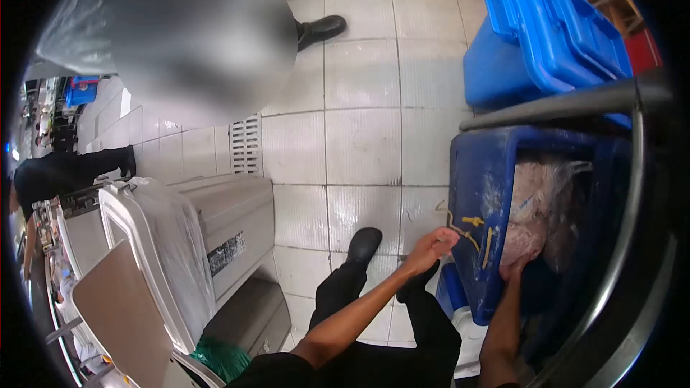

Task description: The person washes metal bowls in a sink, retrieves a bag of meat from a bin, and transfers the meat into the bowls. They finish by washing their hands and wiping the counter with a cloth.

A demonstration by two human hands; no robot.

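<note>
On the right stands a dark blue tub with a yellow rope on its near side. Inside it lie clear plastic bags of pinkish, meat-like content. My right hand reaches into the tub and touches the lower end of a bag; its fingertips are partly hidden against the bag. My left hand hovers just left of the tub beside the rope, over the floor, its fingers bent. Whether it holds anything is too unclear to tell.
A metal rail runs around the tub. Behind is a bright blue lidded bin. White lidded containers stand left, one with plastic draped over it. A floor drain lies beyond. Other people stand ahead and far left; a shoe shows.
</note>
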